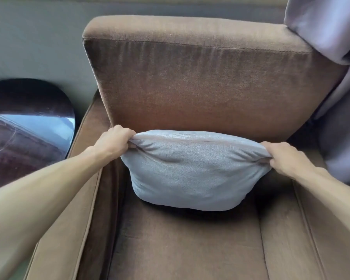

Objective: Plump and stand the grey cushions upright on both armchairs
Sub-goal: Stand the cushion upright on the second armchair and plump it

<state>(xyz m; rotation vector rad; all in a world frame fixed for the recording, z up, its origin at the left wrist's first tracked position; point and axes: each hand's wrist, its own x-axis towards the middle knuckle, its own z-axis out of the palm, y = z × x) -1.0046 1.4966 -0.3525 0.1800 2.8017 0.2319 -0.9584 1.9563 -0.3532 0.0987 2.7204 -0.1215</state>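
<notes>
A soft grey fabric cushion [192, 170] is standing on its lower edge near the back of the brown upholstered armchair's [200, 81] seat, its rear face leaning against the backrest. The left hand [114, 141] is pinching the cushion's upper left corner, fingers curled tight into the cloth, and the right hand [282, 159] is gripping the upper right corner the same way. Between them the top edge is being pulled taut while the filling is sagging into a rounded belly below.

The likely trouble is that the stuffing is bunching low, so once the corners are let go the top could flop forward or the whole cushion could slide down onto the seat. Tugging only the cover is also risking limp, empty corners instead of a full shape. A lilac-grey curtain [331, 37] is hanging over the armchair's right back corner and could get caught behind the cushion. A dark glossy round side table [28, 126] is standing beside the left armrest, clear of the work.
</notes>
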